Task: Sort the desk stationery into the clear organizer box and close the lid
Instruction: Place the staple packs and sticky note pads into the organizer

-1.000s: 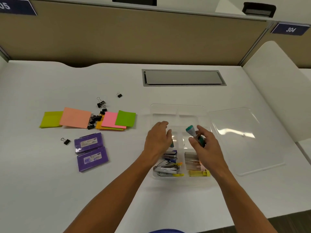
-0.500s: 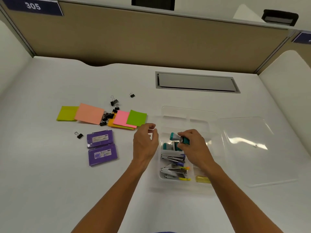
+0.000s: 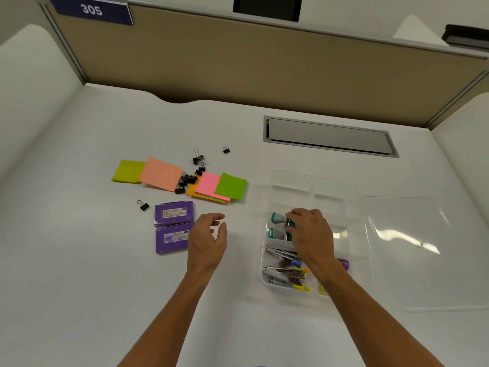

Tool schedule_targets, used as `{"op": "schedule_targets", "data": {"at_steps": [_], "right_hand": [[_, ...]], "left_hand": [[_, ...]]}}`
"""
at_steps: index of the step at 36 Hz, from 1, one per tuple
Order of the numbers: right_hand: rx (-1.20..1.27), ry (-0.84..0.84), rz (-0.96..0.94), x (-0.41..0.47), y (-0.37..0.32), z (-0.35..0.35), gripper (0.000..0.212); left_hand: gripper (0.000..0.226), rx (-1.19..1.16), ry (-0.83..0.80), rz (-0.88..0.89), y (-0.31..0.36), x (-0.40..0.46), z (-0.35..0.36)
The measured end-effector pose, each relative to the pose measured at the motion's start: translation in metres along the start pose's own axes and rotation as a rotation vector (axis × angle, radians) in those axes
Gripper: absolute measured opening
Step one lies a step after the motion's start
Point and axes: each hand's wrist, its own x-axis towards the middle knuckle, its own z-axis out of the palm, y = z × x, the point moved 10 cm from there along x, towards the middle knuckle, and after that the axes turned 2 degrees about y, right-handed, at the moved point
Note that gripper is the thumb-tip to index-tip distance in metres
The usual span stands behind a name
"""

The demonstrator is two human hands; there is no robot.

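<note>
Currently right hand point(image 3: 311, 231) gripped a teal stamp point(image 3: 281, 218) over the clear organizer box point(image 3: 315, 181), mid-left compartment — left hand point(image 3: 209, 239) hovered open, empty — next likely the purple cases point(image 3: 173, 226), lid point(image 3: 428, 250) lying right.

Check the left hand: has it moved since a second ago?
Yes. The left hand was over the clear organizer box; it has shifted left, off the box, and now hangs open beside the purple cases.
</note>
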Motion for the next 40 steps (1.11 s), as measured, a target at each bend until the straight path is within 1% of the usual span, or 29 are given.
{"op": "schedule_targets", "data": {"at_steps": [6,10,12,15,17,20,23,28,32,40], "right_hand": [[0.038,-0.033,-0.006,0.003,-0.002,0.004,0.024],[0.015,-0.068,-0.003,0.004,-0.003,0.007,0.02],[0.023,-0.079,0.0,0.004,-0.003,0.01,0.025],[0.08,-0.041,0.007,0.005,-0.003,0.012,0.039],[0.096,-0.003,-0.009,0.005,-0.007,0.011,0.04],[0.178,0.089,-0.036,0.003,-0.018,0.001,0.036],[0.268,0.165,-0.084,0.0,-0.032,-0.008,0.034],[0.357,0.204,-0.172,-0.004,-0.06,-0.015,0.033],[0.394,0.187,-0.231,-0.007,-0.08,-0.016,0.033],[0.43,0.141,-0.237,-0.01,-0.096,-0.015,0.039]], "left_hand": [[0.027,0.047,0.032,-0.032,-0.017,0.001,-0.017],[0.029,0.106,0.069,-0.021,-0.026,0.004,-0.031],[0.032,0.165,0.091,0.01,-0.031,0.006,-0.039],[0.039,0.269,0.108,0.016,-0.042,0.007,-0.049],[0.045,0.331,0.111,0.013,-0.048,0.006,-0.054],[0.049,0.384,0.121,-0.027,-0.057,0.002,-0.061],[0.055,0.399,0.121,-0.056,-0.064,-0.001,-0.064],[0.073,0.372,0.135,-0.107,-0.072,-0.006,-0.064],[0.08,0.312,0.135,-0.16,-0.079,-0.005,-0.065],[0.095,0.275,0.086,-0.264,-0.081,0.002,-0.071]]}}
